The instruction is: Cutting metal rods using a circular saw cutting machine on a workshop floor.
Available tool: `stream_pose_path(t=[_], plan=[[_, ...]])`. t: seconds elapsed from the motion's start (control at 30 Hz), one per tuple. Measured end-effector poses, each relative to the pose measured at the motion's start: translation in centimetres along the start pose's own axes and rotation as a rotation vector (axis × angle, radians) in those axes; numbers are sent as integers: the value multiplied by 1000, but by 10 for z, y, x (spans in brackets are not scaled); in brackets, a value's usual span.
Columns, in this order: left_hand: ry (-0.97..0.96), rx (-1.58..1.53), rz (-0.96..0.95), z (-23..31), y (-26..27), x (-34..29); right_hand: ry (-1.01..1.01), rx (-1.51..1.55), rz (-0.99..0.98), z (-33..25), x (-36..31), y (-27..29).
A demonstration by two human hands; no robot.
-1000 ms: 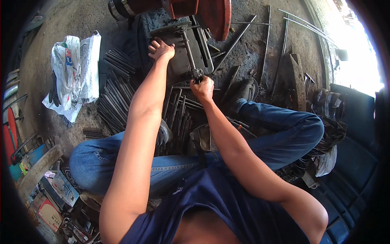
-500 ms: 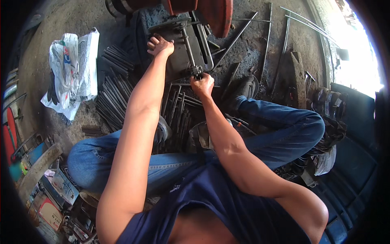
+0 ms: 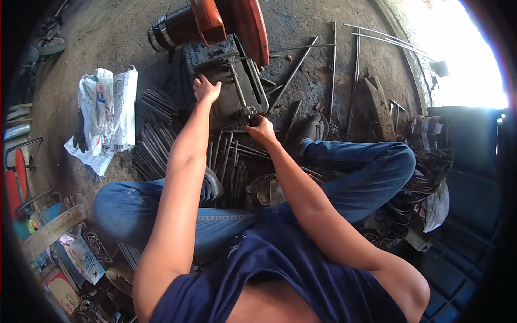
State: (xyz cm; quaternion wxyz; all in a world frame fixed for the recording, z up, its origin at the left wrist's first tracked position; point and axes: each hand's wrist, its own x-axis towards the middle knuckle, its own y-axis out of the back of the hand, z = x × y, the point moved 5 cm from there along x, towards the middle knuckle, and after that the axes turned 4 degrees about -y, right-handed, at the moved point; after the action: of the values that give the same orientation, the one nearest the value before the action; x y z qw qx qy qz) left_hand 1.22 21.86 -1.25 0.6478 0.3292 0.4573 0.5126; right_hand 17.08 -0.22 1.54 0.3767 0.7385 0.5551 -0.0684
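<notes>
In front of me stands a cut-off saw, its orange blade guard [image 3: 249,29] raised above a dark metal base [image 3: 222,110]. Along the base runs a vise screw [image 3: 237,89], with its handle end towards me. My right hand [image 3: 262,132] is closed around that near end; its fingers partly hide the handle. On the left part of the base rests my left hand [image 3: 207,90], fingers and thumb apart, gripping nothing that I can see.
Piles of cut metal rods [image 3: 156,148] lie left of the saw and between my legs. Long thin bars [image 3: 333,72] are spread on the right floor, near a wooden block [image 3: 380,105]. White plastic sacks [image 3: 105,116] lie at left. A blue panel [image 3: 468,177] stands at right.
My view has tilted up, so the saw and both hands sit lower and further left in the picture. Each hand stays at about the same part of the saw.
</notes>
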Motion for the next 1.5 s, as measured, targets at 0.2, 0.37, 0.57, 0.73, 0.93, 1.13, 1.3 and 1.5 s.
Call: stream_pose_path(t=[0.2,0.37,0.57,0.73,0.93,1.13,1.3,1.5], plan=[[-381,-368,316,-2,-12,-75,-68,-180,96,-18,-7,2],[-250,-412,40,-8,-55,-118,-71,-322,-12,-29,1,10],[-272,-419,53,-18,-53,-118,-44,-370,-115,-25,21,0],[-225,-410,105,-36,-32,-113,-74,-309,-81,-12,33,-14],[-392,-247,396,-27,-4,-96,177,-65,222,7,6,-20],[-441,34,191,-2,-12,-48,223,111,351,16,-4,-20],[-435,49,122,-2,-22,-20,151,141,424,11,-1,-19],[-505,37,227,-1,-22,-10,-17,44,476,2,2,-22]])
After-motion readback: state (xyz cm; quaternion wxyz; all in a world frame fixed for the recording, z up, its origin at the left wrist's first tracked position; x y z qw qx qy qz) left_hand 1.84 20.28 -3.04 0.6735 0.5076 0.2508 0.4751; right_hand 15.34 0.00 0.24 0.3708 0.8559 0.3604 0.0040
